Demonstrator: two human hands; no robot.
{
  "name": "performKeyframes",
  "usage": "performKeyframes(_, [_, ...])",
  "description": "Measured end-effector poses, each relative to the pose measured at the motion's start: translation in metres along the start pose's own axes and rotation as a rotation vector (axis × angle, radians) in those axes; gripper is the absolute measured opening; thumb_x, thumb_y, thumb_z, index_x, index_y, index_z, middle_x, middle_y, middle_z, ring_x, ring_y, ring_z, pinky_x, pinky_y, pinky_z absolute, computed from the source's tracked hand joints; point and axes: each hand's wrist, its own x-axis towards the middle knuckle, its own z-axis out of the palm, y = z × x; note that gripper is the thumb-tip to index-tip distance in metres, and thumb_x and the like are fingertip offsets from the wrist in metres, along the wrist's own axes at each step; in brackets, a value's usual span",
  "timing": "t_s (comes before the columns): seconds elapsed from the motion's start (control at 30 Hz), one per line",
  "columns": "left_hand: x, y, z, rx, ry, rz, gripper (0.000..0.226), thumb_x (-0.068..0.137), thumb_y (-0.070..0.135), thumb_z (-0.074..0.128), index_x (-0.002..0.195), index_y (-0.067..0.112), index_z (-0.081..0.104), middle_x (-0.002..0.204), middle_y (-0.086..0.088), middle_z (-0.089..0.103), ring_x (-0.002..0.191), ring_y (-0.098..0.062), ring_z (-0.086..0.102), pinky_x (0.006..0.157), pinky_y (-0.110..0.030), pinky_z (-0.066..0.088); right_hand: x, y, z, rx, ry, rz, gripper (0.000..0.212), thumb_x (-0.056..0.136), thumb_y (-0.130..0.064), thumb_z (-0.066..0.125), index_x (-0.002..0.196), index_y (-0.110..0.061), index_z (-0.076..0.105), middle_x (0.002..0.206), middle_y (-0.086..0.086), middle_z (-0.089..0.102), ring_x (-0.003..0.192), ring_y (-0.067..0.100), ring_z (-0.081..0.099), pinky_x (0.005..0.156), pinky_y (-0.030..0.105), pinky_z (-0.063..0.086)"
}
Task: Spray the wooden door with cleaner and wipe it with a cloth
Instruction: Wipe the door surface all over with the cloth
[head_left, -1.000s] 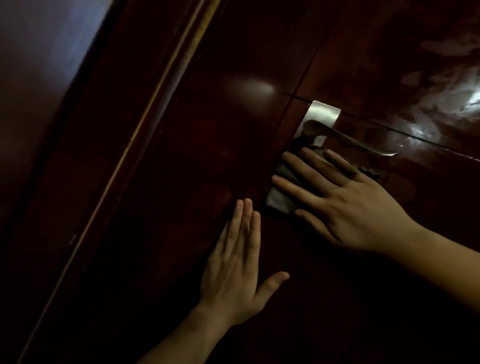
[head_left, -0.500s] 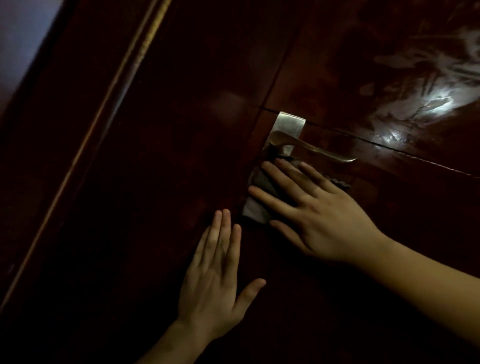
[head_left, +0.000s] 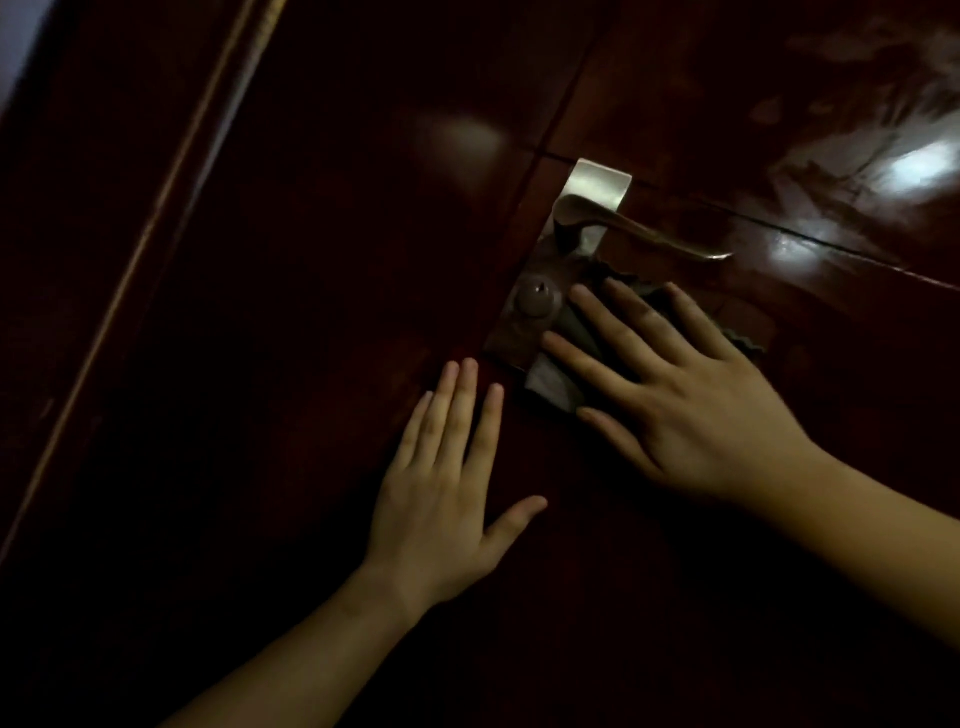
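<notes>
**Cloth pinned flat to the door below the handle**

The right hand lies spread on the dark wooden door, its fingers straight and fanned, pressing a grey cloth against the wood rather than gripping it. The cloth shows only in part: a pale corner pokes out between the forefinger and thumb, and a ragged edge shows past the little finger. Just beyond the fingertips sits the round lock cylinder on the metal backplate, and above them the lever handle juts out across the knuckle side. The left hand rests flat on the door, released and holding nothing, thumb splayed out; its fingertips stop just short of the cloth's pale corner and the plate's lower edge. Well beyond the right hand's fingers, pale streaky smears catch the light on the panel. Away past the left hand runs the door frame
</notes>
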Motion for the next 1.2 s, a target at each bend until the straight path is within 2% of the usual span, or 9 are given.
performKeyframes(0.2, [-0.002, 0.003, 0.002, 0.011, 0.017, -0.013, 0.096, 0.104, 0.076, 0.016, 0.168, 0.005, 0.008, 0.177, -0.022, -0.001, 0.165, -0.032, 0.001, 0.132, -0.047, 0.005, -0.066, 0.05, -0.004, -0.023, 0.027, 0.237, 0.063, 0.104, -0.053, 0.026, 0.162, -0.028, 0.026, 0.171, 0.011, 0.017, 0.158, 0.032, 0.014, 0.125, 0.057, 0.017])
performKeyframes(0.37, [-0.002, 0.004, 0.001, 0.053, 0.0, -0.012, 0.096, 0.105, 0.075, 0.014, 0.168, 0.004, 0.003, 0.177, -0.021, -0.005, 0.165, -0.032, -0.001, 0.132, -0.046, 0.003, -0.044, 0.059, -0.013, 0.046, 0.038, 0.595, 0.072, 0.102, -0.055, 0.021, 0.165, -0.019, 0.012, 0.171, 0.017, 0.01, 0.158, 0.036, 0.006, 0.126, 0.059, 0.008])
performKeyframes(0.43, [-0.004, 0.002, 0.0, 0.045, 0.001, -0.002, 0.094, 0.106, 0.073, 0.014, 0.168, 0.004, 0.001, 0.177, -0.02, -0.006, 0.165, -0.031, -0.001, 0.132, -0.046, 0.002, -0.031, 0.035, -0.008, 0.088, 0.043, 0.555, 0.078, 0.101, -0.054, 0.025, 0.164, -0.011, 0.01, 0.171, 0.017, 0.011, 0.159, 0.035, 0.005, 0.126, 0.058, 0.007])
performKeyframes(0.57, [-0.009, 0.002, 0.002, 0.025, 0.03, 0.025, 0.084, 0.111, 0.062, 0.013, 0.168, 0.002, 0.001, 0.178, -0.018, -0.002, 0.165, -0.028, 0.001, 0.133, -0.044, 0.001, -0.039, -0.018, 0.006, 0.058, -0.037, 0.082, 0.07, 0.104, -0.051, 0.024, 0.163, -0.013, 0.02, 0.171, 0.014, 0.012, 0.159, 0.033, 0.004, 0.127, 0.057, 0.008])
performKeyframes(0.63, [-0.015, 0.007, 0.003, 0.012, 0.052, 0.013, 0.08, 0.112, 0.058, 0.012, 0.168, 0.002, 0.003, 0.178, -0.018, -0.001, 0.165, -0.029, 0.001, 0.133, -0.044, 0.0, -0.049, -0.015, 0.009, 0.058, -0.06, -0.017, 0.067, 0.106, -0.052, 0.021, 0.164, -0.017, 0.018, 0.171, 0.01, 0.009, 0.159, 0.031, 0.003, 0.127, 0.055, 0.007])
performKeyframes(0.77, [-0.009, 0.045, -0.001, -0.031, 0.078, 0.097, 0.074, 0.113, 0.052, 0.013, 0.168, 0.003, 0.009, 0.178, -0.016, 0.002, 0.165, -0.029, 0.003, 0.133, -0.05, 0.002, -0.07, 0.037, 0.002, 0.022, -0.013, 0.181, 0.062, 0.106, -0.047, 0.025, 0.163, -0.023, 0.023, 0.171, 0.006, 0.015, 0.159, 0.027, 0.011, 0.127, 0.054, 0.014])
performKeyframes(0.93, [0.018, 0.096, -0.006, -0.069, 0.071, 0.088, 0.072, 0.112, 0.049, 0.014, 0.167, 0.003, 0.014, 0.178, -0.014, 0.006, 0.166, -0.026, 0.007, 0.133, -0.054, 0.006, -0.111, 0.054, -0.005, 0.057, -0.008, 0.603, 0.064, 0.106, -0.045, 0.02, 0.165, -0.021, 0.011, 0.173, 0.008, 0.002, 0.159, 0.029, -0.002, 0.126, 0.059, 0.006])
performKeyframes(1.1, [0.014, 0.102, -0.005, -0.099, 0.082, 0.054, 0.074, 0.108, 0.044, 0.028, 0.168, 0.008, 0.007, 0.178, -0.013, 0.003, 0.166, -0.026, 0.004, 0.133, -0.053, -0.001, -0.143, -0.003, 0.005, 0.103, -0.047, 0.351, 0.064, 0.106, -0.045, 0.03, 0.165, -0.028, 0.014, 0.172, 0.009, 0.004, 0.159, 0.031, -0.001, 0.126, 0.06, 0.008])
performKeyframes(1.2, [0.019, 0.131, -0.011, -0.123, 0.086, 0.105, 0.074, 0.107, 0.043, 0.031, 0.168, 0.008, 0.007, 0.178, -0.013, 0.002, 0.166, -0.026, 0.003, 0.133, -0.054, -0.003, -0.177, 0.01, 0.006, 0.094, -0.058, 0.396, 0.064, 0.105, -0.044, 0.031, 0.165, -0.028, 0.014, 0.173, 0.007, 0.005, 0.159, 0.028, 0.001, 0.126, 0.058, 0.01])
